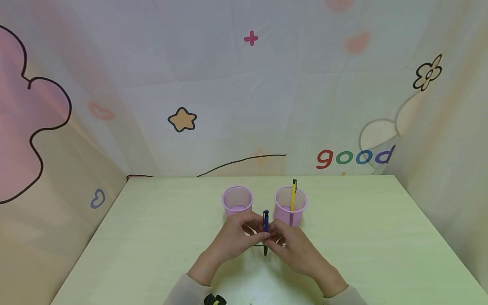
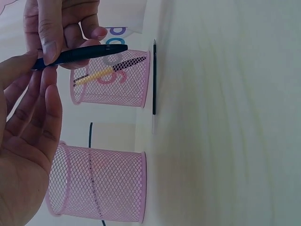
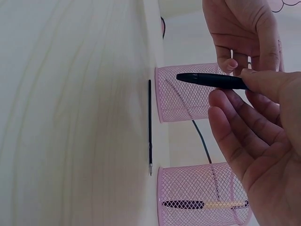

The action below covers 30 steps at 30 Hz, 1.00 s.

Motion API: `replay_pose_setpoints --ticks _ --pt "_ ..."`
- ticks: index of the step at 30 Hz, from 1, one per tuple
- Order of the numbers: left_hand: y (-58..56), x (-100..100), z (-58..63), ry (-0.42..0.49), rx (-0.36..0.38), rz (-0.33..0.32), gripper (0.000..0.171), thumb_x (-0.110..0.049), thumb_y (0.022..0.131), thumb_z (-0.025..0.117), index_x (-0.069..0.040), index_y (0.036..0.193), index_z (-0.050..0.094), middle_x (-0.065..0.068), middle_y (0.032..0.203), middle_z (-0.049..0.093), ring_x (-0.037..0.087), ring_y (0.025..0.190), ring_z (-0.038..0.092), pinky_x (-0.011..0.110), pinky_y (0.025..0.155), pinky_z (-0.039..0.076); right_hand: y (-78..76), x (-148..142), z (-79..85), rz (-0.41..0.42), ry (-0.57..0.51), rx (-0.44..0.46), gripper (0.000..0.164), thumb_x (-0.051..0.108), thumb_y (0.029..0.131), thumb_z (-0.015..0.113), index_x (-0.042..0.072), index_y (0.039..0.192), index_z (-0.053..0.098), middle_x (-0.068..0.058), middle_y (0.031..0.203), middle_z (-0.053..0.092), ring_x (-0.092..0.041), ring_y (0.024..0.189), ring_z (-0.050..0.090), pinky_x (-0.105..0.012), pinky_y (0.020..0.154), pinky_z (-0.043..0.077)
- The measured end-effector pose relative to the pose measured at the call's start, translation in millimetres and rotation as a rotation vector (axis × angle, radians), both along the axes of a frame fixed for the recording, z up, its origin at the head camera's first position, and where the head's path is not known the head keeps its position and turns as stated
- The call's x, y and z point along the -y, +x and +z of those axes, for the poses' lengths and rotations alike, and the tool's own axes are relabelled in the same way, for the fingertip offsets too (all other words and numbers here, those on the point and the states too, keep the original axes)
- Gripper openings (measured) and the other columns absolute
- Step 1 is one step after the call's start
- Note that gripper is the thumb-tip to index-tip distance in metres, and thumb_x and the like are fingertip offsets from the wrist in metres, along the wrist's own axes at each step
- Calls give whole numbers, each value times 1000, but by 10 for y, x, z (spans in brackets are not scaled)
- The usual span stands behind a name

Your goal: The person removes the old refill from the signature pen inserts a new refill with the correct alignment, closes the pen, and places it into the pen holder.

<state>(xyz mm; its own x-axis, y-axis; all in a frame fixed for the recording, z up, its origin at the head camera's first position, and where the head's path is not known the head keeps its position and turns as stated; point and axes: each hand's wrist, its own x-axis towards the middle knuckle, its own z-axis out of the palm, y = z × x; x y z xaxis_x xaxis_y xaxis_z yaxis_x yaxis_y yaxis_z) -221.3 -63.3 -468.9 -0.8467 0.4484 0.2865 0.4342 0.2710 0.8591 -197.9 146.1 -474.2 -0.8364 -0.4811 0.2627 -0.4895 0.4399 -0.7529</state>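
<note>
Between both hands a ballpoint pen (image 1: 266, 219) with a blue upper part and a dark lower part is held nearly upright, its tip down. My left hand (image 1: 237, 236) pinches it between thumb and fingers from the left. From the right, the thumb and fingertips of my right hand (image 1: 293, 250) pinch the same pen. A thin dark pen refill (image 3: 150, 122) with a metal tip lies on the table beneath the hands. Its tip points toward the right; in the head view the hands hide part of it.
Two pink mesh pen cups stand behind the hands: a left cup (image 1: 231, 211) and a right cup (image 1: 281, 215). A yellow pen (image 1: 293, 197) leans in the right one. The pale table (image 1: 145, 237) meets a printed cloth (image 1: 213, 84) at its back edge.
</note>
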Motion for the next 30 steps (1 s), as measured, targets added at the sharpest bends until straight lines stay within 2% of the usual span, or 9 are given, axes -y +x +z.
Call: replay_pose_setpoints --ticks 4,7,12,16,23,30 --pt "-8 -10 -25 5 7 4 17 -21 89 83 -18 105 77 -2 94 76 6 87 68 29 78 57 5 -14 5 -5 4 -9 10 12 99 69 17 105 63 5 99 75 -4 85 69 -27 76 58" --pt "-6 -18 -33 10 24 17 18 -27 94 79 -19 109 75 -3 98 76 8 92 68 29 83 56 10 -26 5 -9 3 -15 10 14 99 70 16 105 62 5 97 74 -4 84 68 -26 74 58" --pt "-22 -40 -66 11 37 34 24 -32 106 60 -18 123 70 3 112 75 17 106 69 30 91 55 26 -67 15 -33 4 11 11 18 99 71 16 104 62 8 93 71 -4 83 66 -26 74 57" --pt "-55 -73 -113 25 46 6 31 -28 111 48 -11 131 65 13 120 71 25 113 67 30 91 58 32 -114 29 -51 2 9 11 15 97 73 18 102 62 9 92 72 -4 82 66 -26 74 58" --pt "-86 -149 -170 -13 81 3 44 -33 111 49 -6 146 53 10 145 59 24 132 59 40 109 51 43 -191 41 -50 -13 14 14 11 96 73 18 100 63 9 91 72 -5 83 67 -27 77 59" --pt "-118 -236 -217 -43 146 4 55 -36 110 52 -10 157 40 11 155 49 29 143 49 45 116 45 56 -251 32 -64 -10 3 14 10 94 75 18 99 65 11 90 70 -4 82 66 -26 77 58"
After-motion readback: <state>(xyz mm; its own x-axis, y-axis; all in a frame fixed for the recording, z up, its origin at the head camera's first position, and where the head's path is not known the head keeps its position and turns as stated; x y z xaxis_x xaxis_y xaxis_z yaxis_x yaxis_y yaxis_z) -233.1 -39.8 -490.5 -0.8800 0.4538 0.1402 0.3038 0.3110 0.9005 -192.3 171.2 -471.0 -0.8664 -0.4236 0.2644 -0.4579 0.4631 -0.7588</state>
